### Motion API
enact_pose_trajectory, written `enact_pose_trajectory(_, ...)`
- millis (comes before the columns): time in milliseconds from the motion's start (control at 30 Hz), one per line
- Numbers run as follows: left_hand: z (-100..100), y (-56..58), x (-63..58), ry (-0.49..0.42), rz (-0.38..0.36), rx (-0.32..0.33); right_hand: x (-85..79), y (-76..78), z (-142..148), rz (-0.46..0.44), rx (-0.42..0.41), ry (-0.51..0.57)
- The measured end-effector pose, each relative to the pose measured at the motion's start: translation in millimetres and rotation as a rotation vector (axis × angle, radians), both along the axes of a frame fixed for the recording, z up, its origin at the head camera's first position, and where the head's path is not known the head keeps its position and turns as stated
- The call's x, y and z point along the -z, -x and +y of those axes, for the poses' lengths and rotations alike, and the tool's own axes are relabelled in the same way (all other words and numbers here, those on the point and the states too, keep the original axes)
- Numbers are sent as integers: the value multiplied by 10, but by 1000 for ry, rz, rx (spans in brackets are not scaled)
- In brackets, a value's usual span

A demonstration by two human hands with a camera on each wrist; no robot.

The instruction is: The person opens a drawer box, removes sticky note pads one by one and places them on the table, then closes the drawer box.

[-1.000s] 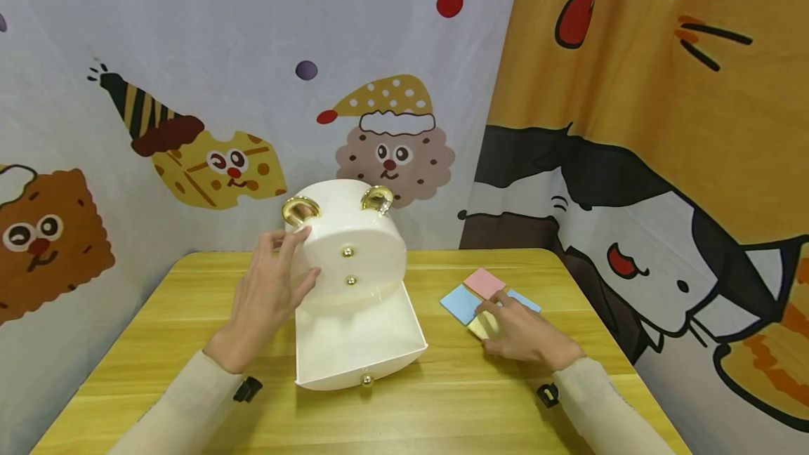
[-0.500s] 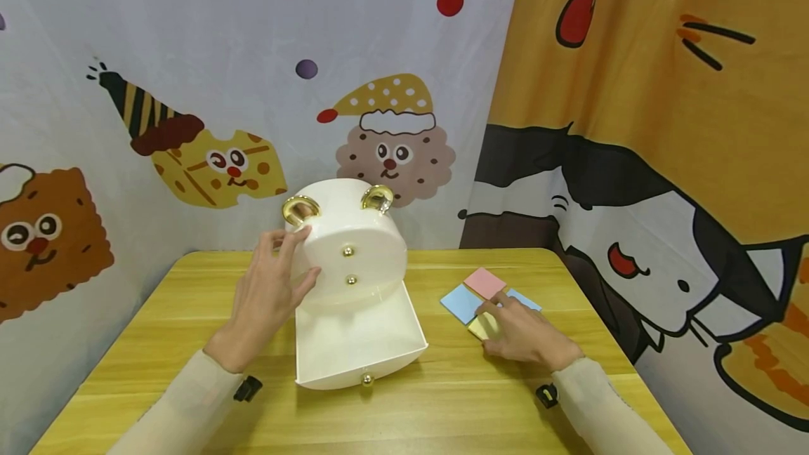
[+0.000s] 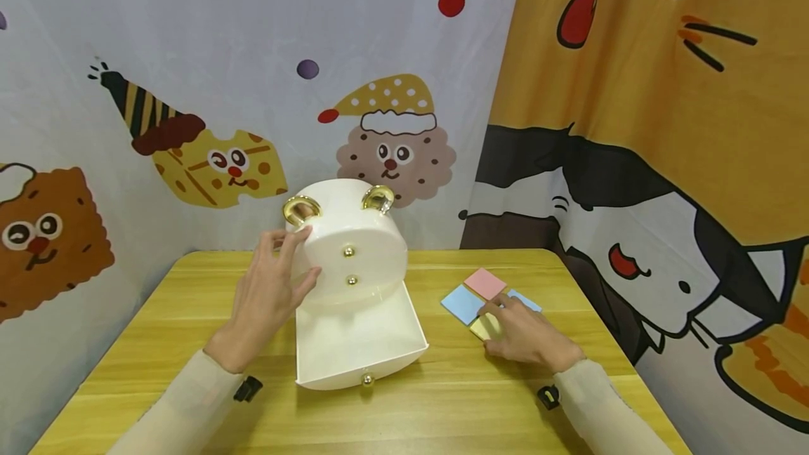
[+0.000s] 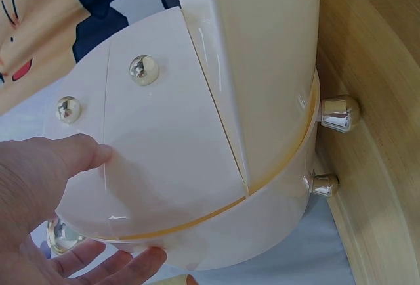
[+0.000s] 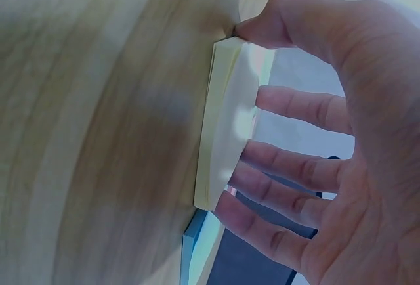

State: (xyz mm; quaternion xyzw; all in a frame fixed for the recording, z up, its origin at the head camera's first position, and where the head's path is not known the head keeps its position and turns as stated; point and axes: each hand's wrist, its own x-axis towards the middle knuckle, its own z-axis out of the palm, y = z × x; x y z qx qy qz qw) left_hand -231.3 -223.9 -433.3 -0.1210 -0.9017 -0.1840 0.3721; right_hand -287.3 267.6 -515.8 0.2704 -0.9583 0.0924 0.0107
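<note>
A white drawer box (image 3: 344,220) with gold ears stands on the table, its lowest drawer (image 3: 357,343) pulled out toward me. My left hand (image 3: 262,297) holds the box's left side, thumb on the front face and fingers around the curved wall. To the right, my right hand (image 3: 527,334) is over a pad of yellow sticky notes (image 3: 484,327). In the right wrist view its thumb sits at one edge of the yellow pad (image 5: 230,127), with the fingertips against the other side. Pink sticky notes (image 3: 484,283) and blue sticky notes (image 3: 461,304) lie beside it.
Another blue pad (image 3: 527,301) is partly hidden behind the right hand. Gold knobs (image 3: 351,280) stick out from the box front, and one knob (image 3: 368,380) from the open drawer. A cartoon-printed cloth (image 3: 404,55) hangs behind the wooden table (image 3: 189,307).
</note>
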Motion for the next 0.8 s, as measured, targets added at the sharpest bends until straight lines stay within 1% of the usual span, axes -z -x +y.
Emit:
enact_pose_trajectory(400,8,2,-3,12,26,8,9,-14,27,17,2,-2)
enact_pose_trajectory(700,9,-2,-4,9,22,8,-3,-27,29,18,1,-3)
enact_pose_trajectory(800,9,-1,-6,9,20,8,-10,-31,30,33,-4,-4)
